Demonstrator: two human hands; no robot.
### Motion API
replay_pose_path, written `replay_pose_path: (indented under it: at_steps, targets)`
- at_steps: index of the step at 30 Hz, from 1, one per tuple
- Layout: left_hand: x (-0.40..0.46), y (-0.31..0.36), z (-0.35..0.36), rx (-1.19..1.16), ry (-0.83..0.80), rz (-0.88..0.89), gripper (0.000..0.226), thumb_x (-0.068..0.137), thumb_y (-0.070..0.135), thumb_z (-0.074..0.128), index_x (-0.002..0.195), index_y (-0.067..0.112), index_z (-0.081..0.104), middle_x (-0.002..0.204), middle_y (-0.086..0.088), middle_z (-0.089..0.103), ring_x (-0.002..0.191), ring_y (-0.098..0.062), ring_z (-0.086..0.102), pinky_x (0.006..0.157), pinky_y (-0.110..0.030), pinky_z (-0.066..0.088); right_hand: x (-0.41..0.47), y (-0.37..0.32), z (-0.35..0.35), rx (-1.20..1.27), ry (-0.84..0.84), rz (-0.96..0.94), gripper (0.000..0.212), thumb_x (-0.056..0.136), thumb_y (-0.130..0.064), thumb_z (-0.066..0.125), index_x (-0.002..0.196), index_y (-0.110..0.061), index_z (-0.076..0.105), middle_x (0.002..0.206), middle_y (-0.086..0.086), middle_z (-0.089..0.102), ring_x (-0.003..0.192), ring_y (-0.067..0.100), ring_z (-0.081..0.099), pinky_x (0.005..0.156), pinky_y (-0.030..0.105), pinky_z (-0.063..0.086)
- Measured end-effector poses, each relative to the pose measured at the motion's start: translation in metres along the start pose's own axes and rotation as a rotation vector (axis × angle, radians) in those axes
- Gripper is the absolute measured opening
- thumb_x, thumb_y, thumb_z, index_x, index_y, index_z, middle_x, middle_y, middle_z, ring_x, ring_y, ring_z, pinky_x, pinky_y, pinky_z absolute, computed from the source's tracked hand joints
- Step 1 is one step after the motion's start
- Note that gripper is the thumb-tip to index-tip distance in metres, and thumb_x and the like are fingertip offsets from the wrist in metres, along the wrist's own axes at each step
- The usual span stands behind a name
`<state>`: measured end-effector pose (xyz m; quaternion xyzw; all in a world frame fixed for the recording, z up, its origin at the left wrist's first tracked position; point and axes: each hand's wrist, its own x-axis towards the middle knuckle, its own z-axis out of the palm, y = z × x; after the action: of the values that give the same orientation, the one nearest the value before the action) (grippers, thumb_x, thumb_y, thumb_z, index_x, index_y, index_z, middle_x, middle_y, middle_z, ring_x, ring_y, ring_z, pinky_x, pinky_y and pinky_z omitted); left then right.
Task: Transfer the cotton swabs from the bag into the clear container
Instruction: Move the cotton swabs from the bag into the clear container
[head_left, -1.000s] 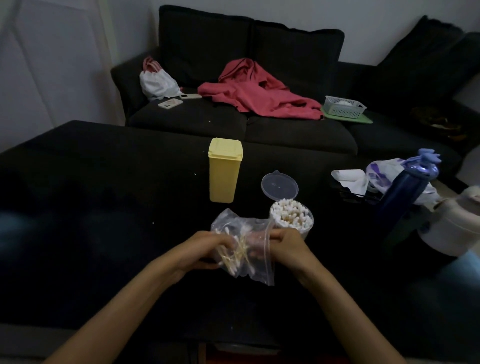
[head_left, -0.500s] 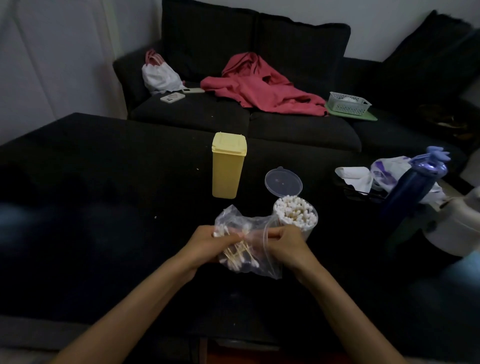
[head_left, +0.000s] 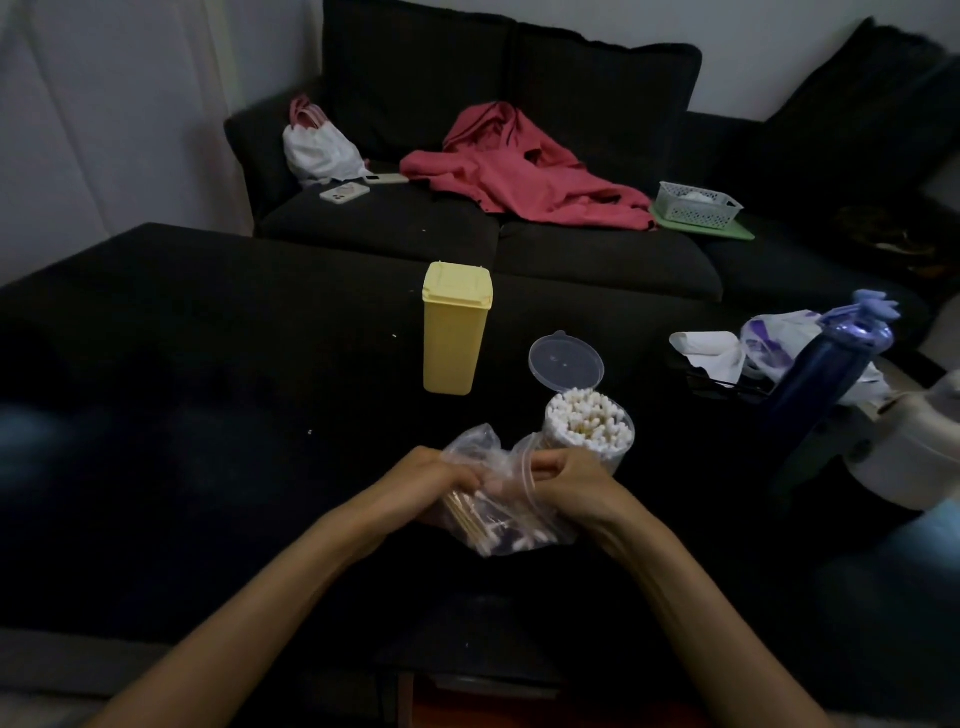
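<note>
A clear zip bag (head_left: 511, 525) with a bundle of cotton swabs (head_left: 478, 517) inside sits low over the dark table, between my hands. My left hand (head_left: 436, 480) grips its left side, fingers curled round the plastic and the swabs. My right hand (head_left: 569, 480) pinches the bag's open edge on the right. Just behind my right hand stands the clear round container (head_left: 589, 423), packed with upright white-tipped swabs, its hinged lid (head_left: 566, 362) flipped open at the back.
A yellow lidded box (head_left: 454, 330) stands behind the bag. At the right are a dark blue bottle (head_left: 826, 374), white cloth and plastic wrap (head_left: 769, 340), and a white appliance (head_left: 914, 452). A dark sofa with a red garment (head_left: 519, 171) lies beyond.
The bag has been lowered and crumpled between my hands, and the swabs inside now lie lower and more sideways. Both hands keep their hold.
</note>
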<state>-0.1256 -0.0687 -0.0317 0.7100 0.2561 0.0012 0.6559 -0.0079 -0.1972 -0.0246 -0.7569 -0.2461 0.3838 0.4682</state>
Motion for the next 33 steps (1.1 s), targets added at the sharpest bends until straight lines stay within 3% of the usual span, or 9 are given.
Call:
replay_pose_path:
  at_steps: [3,7,10,13,18,22,26,29,33]
  targets:
    - [-0.004,-0.001,0.003,-0.077,0.011,-0.031,0.016,0.09,0.017,0.056,0.093,0.013,0.071,0.081,-0.004,0.073,0.069,-0.011,0.071,0.058,-0.021,0.054,0.001,0.0,-0.005,-0.07,-0.054,0.032,0.023,0.071,-0.011,0.08,0.093,-0.007,0.073,0.084,0.009,0.074,0.072,0.012,0.07,0.072,0.022,0.058]
    - [-0.004,-0.003,0.006,-0.151,0.06,-0.068,0.019,0.092,0.025,0.053,0.101,0.013,0.065,0.086,-0.008,0.073,0.078,-0.018,0.071,0.064,-0.027,0.057,0.001,0.001,-0.001,-0.206,0.05,-0.041,0.021,0.078,0.001,0.068,0.099,-0.001,0.069,0.067,-0.002,0.064,0.048,-0.006,0.059,0.053,0.006,0.047]
    - [-0.005,-0.001,0.007,-0.142,0.068,-0.047,0.023,0.092,0.035,0.054,0.105,0.02,0.064,0.095,-0.009,0.072,0.083,-0.018,0.071,0.063,-0.025,0.056,-0.001,0.005,0.011,-0.312,0.178,-0.206,0.017,0.073,-0.001,0.073,0.088,-0.011,0.069,0.065,-0.003,0.065,0.056,0.001,0.061,0.062,0.017,0.054]
    - [-0.007,-0.003,0.007,-0.13,0.106,0.039,0.01,0.087,0.033,0.062,0.092,0.026,0.069,0.079,0.002,0.075,0.072,-0.007,0.071,0.055,-0.015,0.052,-0.001,0.005,0.015,-0.326,0.147,-0.256,0.023,0.072,-0.002,0.074,0.091,-0.012,0.067,0.077,0.006,0.073,0.069,0.011,0.067,0.075,0.029,0.058]
    - [-0.003,-0.006,-0.001,-0.107,0.182,0.013,0.007,0.088,0.019,0.063,0.084,0.018,0.067,0.078,-0.002,0.072,0.063,-0.004,0.069,0.055,-0.013,0.052,-0.003,0.001,-0.008,-0.277,-0.116,-0.11,0.038,0.081,-0.011,0.07,0.118,-0.012,0.061,0.093,0.003,0.072,0.083,0.008,0.069,0.075,0.016,0.055]
    - [0.0,-0.008,0.0,-0.159,0.174,-0.024,0.005,0.09,0.016,0.061,0.092,0.015,0.065,0.082,-0.004,0.07,0.071,-0.01,0.067,0.058,-0.016,0.054,-0.005,0.003,-0.021,-0.208,-0.022,-0.143,0.02,0.09,-0.016,0.06,0.106,-0.008,0.069,0.094,0.008,0.073,0.079,0.01,0.068,0.068,0.013,0.054]
    - [0.004,-0.011,0.003,-0.267,0.167,-0.072,0.007,0.09,0.018,0.06,0.093,0.013,0.065,0.087,-0.008,0.071,0.075,-0.015,0.068,0.062,-0.021,0.057,-0.007,0.002,-0.02,-0.18,-0.015,-0.124,0.029,0.094,-0.03,0.052,0.103,-0.009,0.069,0.094,0.006,0.07,0.081,0.012,0.064,0.066,0.012,0.053]
    - [0.007,-0.014,0.002,-0.35,0.18,-0.12,0.02,0.089,0.021,0.062,0.104,0.008,0.065,0.097,-0.013,0.071,0.083,-0.02,0.069,0.068,-0.026,0.058,-0.006,0.004,-0.013,-0.242,-0.037,-0.142,0.039,0.096,-0.039,0.043,0.101,-0.01,0.068,0.084,0.007,0.066,0.079,0.013,0.062,0.074,0.023,0.05]
    - [0.011,-0.019,0.001,-0.463,0.208,-0.153,0.03,0.088,0.021,0.064,0.114,0.006,0.063,0.105,-0.015,0.07,0.094,-0.023,0.067,0.078,-0.032,0.056,-0.004,0.004,-0.004,-0.293,-0.006,-0.232,0.021,0.096,-0.026,0.051,0.112,-0.019,0.062,0.097,0.004,0.066,0.086,0.013,0.065,0.075,0.021,0.052]
